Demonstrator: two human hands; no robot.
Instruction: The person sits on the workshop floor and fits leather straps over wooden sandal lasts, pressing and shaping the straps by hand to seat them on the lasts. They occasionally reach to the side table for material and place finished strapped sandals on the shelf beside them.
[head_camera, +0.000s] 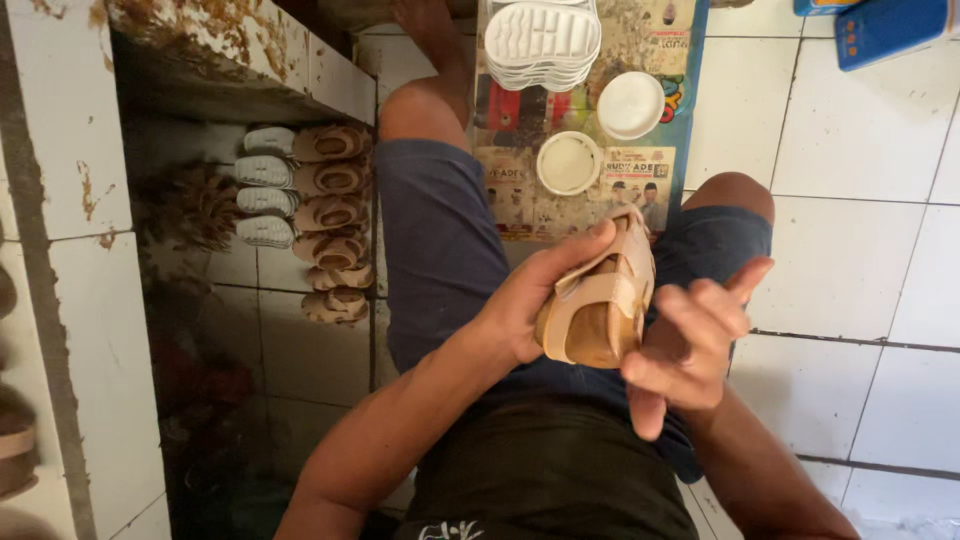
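My left hand (530, 300) grips a tan strapped sandal upper (600, 300) over my lap, thumb along its top edge. Beside the sandal, on its right, my right hand (690, 345) has its fingers spread and its fingertips close to the straps. It holds nothing that I can see. Beyond my knees a stack of white shoe soles (542, 45) lies on a printed sheet (640, 165). A round white tub (568, 163) stands open on that sheet, with its white lid (631, 104) lying next to it.
A row of finished tan sandals with white soles (300, 215) lies on the floor to the left, under a worn tiled ledge (230, 50). White floor tiles (860, 230) spread to the right. Blue objects (890, 28) sit at the top right corner.
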